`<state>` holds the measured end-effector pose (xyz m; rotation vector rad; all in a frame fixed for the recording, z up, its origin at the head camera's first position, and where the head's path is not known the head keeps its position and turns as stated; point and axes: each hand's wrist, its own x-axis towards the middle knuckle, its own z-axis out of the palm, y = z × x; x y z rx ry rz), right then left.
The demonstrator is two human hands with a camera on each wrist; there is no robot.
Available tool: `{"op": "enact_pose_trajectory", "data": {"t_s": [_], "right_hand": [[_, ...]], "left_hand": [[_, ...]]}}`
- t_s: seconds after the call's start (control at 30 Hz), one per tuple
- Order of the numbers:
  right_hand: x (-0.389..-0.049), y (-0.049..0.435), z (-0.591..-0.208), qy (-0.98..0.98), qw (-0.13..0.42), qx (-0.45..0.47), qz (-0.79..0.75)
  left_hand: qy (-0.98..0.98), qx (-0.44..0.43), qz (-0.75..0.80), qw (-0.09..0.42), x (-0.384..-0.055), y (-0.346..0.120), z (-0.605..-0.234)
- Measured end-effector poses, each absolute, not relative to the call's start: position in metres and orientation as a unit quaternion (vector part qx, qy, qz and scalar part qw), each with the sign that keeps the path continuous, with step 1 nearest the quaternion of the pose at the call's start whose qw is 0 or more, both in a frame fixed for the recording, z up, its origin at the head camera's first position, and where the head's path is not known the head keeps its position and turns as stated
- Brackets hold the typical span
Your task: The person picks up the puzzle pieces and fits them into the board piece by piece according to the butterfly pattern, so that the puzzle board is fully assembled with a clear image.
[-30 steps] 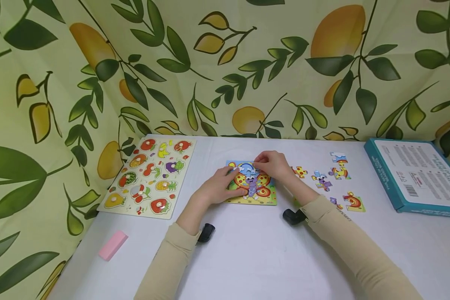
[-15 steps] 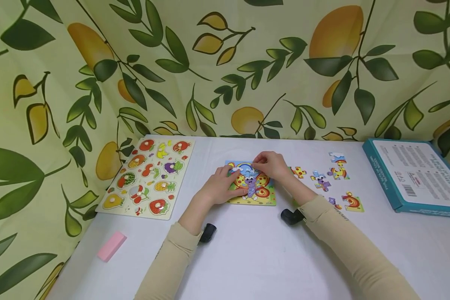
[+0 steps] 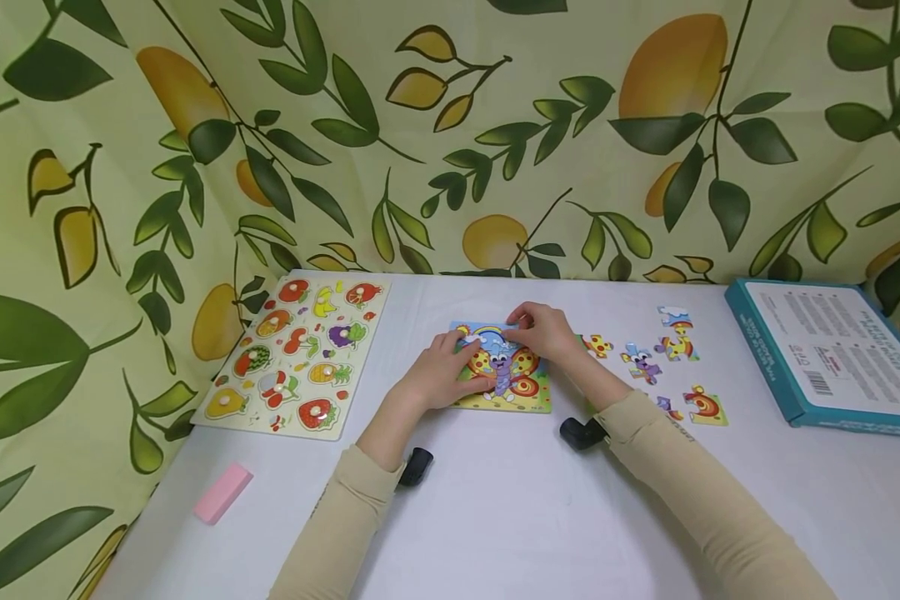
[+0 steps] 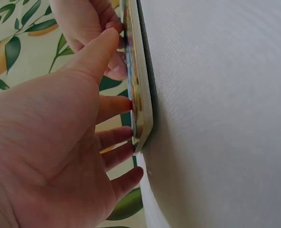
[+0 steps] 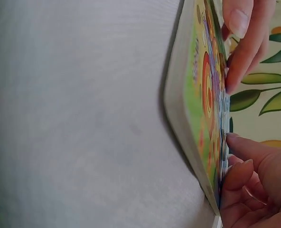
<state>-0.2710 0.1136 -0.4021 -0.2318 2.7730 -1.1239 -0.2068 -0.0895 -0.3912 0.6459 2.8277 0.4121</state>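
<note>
Found butterfly puzzle board (image 3: 512, 406) flat on white tabletop (image 3: 495, 517), near centre of head view. Noted left hand (image 3: 435, 373) on its left side with relaxed, spread fingers touching the surface; noted right hand (image 3: 543, 332) at its upper right with narrow, curled fingers. Cannot tell about a grip on any piece there. Recorded near edge of board facing a stretch of tabletop down to lower edge of frame, between both sleeves (image 3: 345, 517). Saw a strip of tabletop also between board's top edge and patterned curtain (image 3: 450, 233). Logged loose puzzle pieces (image 3: 641, 362) right of centre, partly behind right forearm (image 3: 603, 375), in the way on that side. Observed blue box (image 3: 832, 350) at far right, fruit board (image 3: 258, 408) left of centre, well apart from left hand, and pink block (image 3: 223, 493) at lower left. Marked black fittings (image 3: 416, 467) beside both cuffs.
</note>
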Motion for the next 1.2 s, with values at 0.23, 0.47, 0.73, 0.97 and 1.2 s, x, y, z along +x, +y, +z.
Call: {"op": "enact_pose_trajectory", "data": {"t_s": [0.23,0.47,0.73,0.97,1.2], "right_hand": [[-0.273,0.114,-0.404,0.921,0.072,-0.075,-0.377],[-0.274,0.12,-0.405,0.917,0.092,-0.09,-0.379],[-0.273,0.126,-0.399,0.905,0.135,-0.143,-0.376],[-0.271,0.126,-0.398,0.905,0.132,-0.148,-0.376],[-0.273,0.126,-0.401,0.907,0.131,-0.145,-0.373]], "left_hand": [[0.94,0.255,0.194,0.117,-0.208,-0.086,-0.393],[0.941,0.259,0.179,0.123,-0.208,-0.085,-0.393],[0.949,0.248,0.154,0.124,-0.209,-0.082,-0.393],[0.949,0.253,0.15,0.112,-0.208,-0.079,-0.393],[0.953,0.255,0.105,0.126,-0.207,-0.074,-0.392]]}}
